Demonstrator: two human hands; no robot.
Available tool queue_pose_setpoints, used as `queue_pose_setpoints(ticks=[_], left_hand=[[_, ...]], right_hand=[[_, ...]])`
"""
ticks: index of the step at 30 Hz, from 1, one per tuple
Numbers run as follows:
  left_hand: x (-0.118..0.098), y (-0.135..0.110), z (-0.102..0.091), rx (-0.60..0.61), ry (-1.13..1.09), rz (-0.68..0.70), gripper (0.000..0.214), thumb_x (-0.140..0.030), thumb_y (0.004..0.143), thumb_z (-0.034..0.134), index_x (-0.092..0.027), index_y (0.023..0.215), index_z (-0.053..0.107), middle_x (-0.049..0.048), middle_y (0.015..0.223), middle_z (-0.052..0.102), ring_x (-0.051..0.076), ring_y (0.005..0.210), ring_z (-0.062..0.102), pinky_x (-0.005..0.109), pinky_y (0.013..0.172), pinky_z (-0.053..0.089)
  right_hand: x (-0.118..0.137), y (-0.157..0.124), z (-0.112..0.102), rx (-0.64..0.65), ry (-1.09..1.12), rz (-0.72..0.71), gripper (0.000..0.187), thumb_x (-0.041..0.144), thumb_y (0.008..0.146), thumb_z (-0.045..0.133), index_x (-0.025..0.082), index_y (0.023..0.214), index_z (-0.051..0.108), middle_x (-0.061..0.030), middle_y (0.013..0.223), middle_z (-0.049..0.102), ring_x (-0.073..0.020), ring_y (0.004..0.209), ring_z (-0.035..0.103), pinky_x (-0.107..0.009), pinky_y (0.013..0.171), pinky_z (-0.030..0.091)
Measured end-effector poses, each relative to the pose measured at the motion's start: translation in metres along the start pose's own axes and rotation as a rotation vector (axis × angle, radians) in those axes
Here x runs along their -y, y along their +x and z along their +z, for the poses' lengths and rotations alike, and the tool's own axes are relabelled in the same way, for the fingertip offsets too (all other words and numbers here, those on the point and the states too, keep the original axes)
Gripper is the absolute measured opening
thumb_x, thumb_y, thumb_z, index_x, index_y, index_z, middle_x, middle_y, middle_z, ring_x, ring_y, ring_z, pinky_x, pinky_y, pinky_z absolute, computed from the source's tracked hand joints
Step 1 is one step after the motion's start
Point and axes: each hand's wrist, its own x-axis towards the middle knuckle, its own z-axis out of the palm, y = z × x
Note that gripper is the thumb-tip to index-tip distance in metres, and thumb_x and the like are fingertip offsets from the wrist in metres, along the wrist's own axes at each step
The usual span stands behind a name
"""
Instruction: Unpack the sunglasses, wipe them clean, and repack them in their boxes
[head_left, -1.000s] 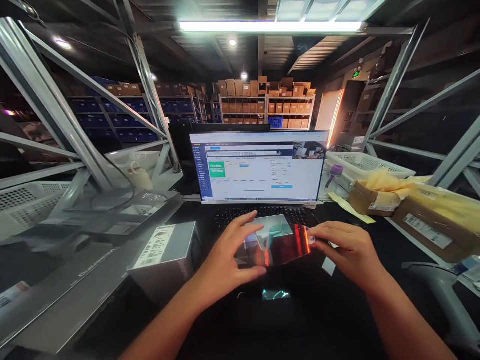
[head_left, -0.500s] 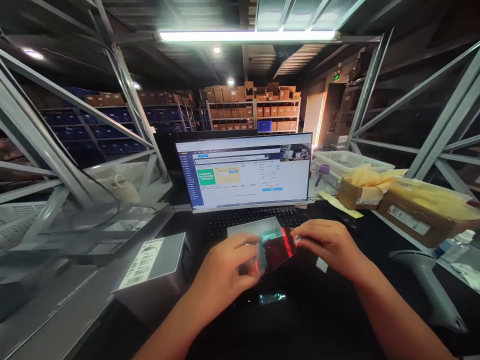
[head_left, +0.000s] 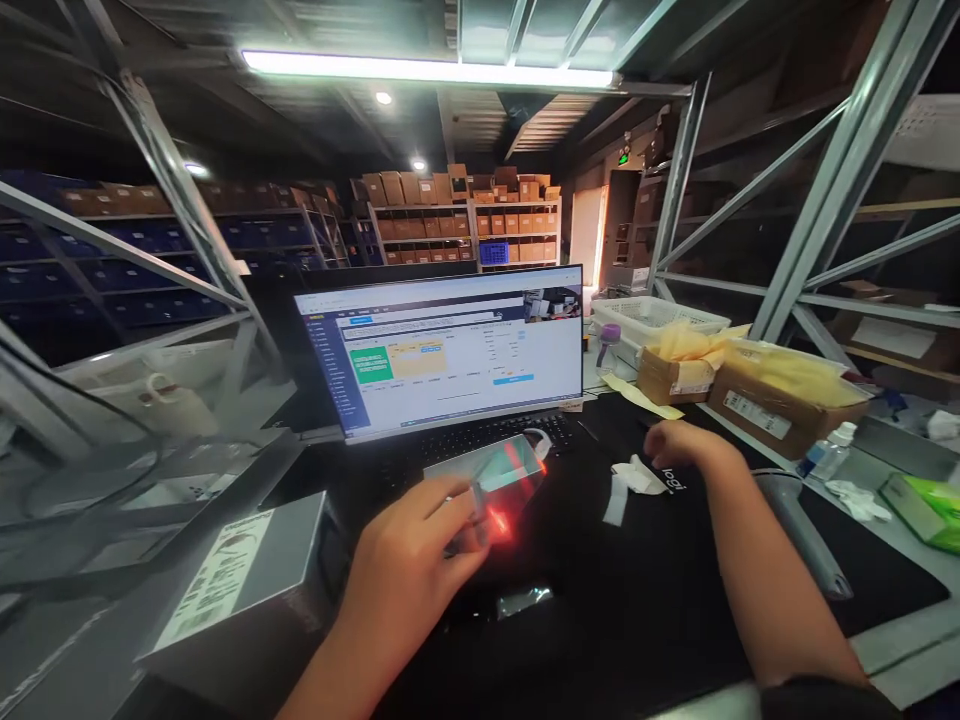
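Note:
My left hand is closed around the near left end of a glossy, see-through flat packet, lit by red streaks and a bright red spot. A white curled strip stands at its far right corner. Behind the packet a pale box edge partly shows. My right hand rests at the right of the black mat with curled fingers; whatever lies under them is hidden. Just left of it lie a crumpled white piece and a short white strip. A small shiny clear wrapper lies nearer me.
A monitor and dark keyboard stand ahead. To the left sits a grey box with a white label. On the right are a handheld scanner, cartons of yellow packets, a spray bottle and a white basket.
My right hand has let go of the packet's right end and moved right, down to the mat. White scraps now lie beside it. The view has turned right.

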Motion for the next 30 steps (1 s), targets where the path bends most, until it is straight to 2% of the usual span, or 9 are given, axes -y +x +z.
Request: queue_pose_setpoints(ticks=[2,5,12,17,20,23,26,28,30], left_hand=[[0.004,-0.002,0.000,0.008,0.015,0.005,0.014,-0.016,0.084,0.059,-0.022,0.071,0.059,0.0012,0.094,0.070,0.017,0.080,0.067,0.027,0.067,0.051],[0.012,-0.005,0.001,-0.010,0.034,0.003,0.015,-0.022,0.087,0.061,-0.022,0.072,0.058,0.0006,0.092,0.069,0.017,0.081,0.067,0.027,0.068,0.051],[0.019,-0.011,0.006,-0.037,0.078,0.050,0.004,-0.026,0.090,0.062,-0.023,0.088,0.063,0.0026,0.100,0.069,0.019,0.086,0.068,0.028,0.065,0.050],[0.020,-0.010,0.008,-0.045,0.119,0.037,0.007,-0.029,0.090,0.063,-0.022,0.087,0.063,0.0038,0.099,0.069,0.020,0.086,0.069,0.028,0.064,0.051],[0.019,-0.009,0.008,-0.048,0.130,0.034,0.009,-0.029,0.090,0.062,-0.022,0.084,0.064,0.0033,0.097,0.070,0.019,0.085,0.069,0.028,0.064,0.052],[0.016,-0.007,0.007,-0.046,0.108,0.007,0.012,-0.028,0.090,0.061,-0.022,0.081,0.064,0.0027,0.096,0.071,0.019,0.083,0.069,0.028,0.067,0.053],[0.014,-0.006,0.007,-0.047,0.101,-0.037,0.012,-0.027,0.089,0.062,-0.022,0.078,0.063,0.0024,0.093,0.071,0.019,0.083,0.068,0.028,0.068,0.053],[0.012,-0.005,0.007,-0.055,0.100,-0.064,0.013,-0.026,0.088,0.063,-0.021,0.076,0.062,0.0025,0.091,0.071,0.019,0.082,0.068,0.028,0.067,0.053],[0.009,-0.003,0.007,-0.064,0.084,-0.090,0.014,-0.024,0.087,0.064,-0.021,0.073,0.061,0.0027,0.090,0.070,0.018,0.080,0.067,0.027,0.066,0.052]], right_hand=[[0.004,0.008,0.005,0.058,-0.013,0.011,0.027,0.034,0.097,0.063,0.016,0.118,0.063,-0.0071,0.115,0.067,-0.0192,0.095,0.067,-0.038,0.081,0.059],[0.006,0.018,0.007,0.075,-0.029,0.013,0.030,0.034,0.097,0.063,0.017,0.121,0.063,-0.0084,0.122,0.065,-0.0220,0.102,0.066,-0.042,0.087,0.058],[0.006,0.035,0.020,0.057,-0.083,-0.026,0.033,0.034,0.096,0.064,0.017,0.125,0.061,-0.0094,0.127,0.062,-0.0238,0.108,0.065,-0.045,0.090,0.056],[0.011,0.037,0.026,0.000,-0.122,0.013,0.033,0.037,0.097,0.062,0.018,0.124,0.061,-0.0094,0.127,0.062,-0.0236,0.108,0.064,-0.045,0.091,0.056],[0.022,0.037,0.031,-0.020,-0.156,0.084,0.035,0.037,0.097,0.062,0.018,0.126,0.060,-0.0099,0.130,0.061,-0.0246,0.111,0.063,-0.047,0.093,0.055],[0.034,0.037,0.037,0.026,-0.169,0.161,0.035,0.035,0.096,0.064,0.017,0.126,0.060,-0.0100,0.127,0.062,-0.0245,0.109,0.064,-0.046,0.091,0.056],[0.036,0.035,0.035,0.048,-0.121,0.146,0.032,0.035,0.096,0.064,0.017,0.123,0.062,-0.0090,0.123,0.064,-0.0225,0.104,0.066,-0.043,0.088,0.057],[0.032,0.030,0.028,0.006,-0.062,0.101,0.028,0.036,0.097,0.063,0.017,0.118,0.063,-0.0074,0.117,0.066,-0.0202,0.098,0.067,-0.041,0.085,0.058],[0.024,0.021,0.017,-0.087,0.023,0.036,0.022,0.035,0.096,0.064,0.016,0.106,0.066,-0.0061,0.106,0.069,-0.0183,0.091,0.067,-0.037,0.081,0.057]])
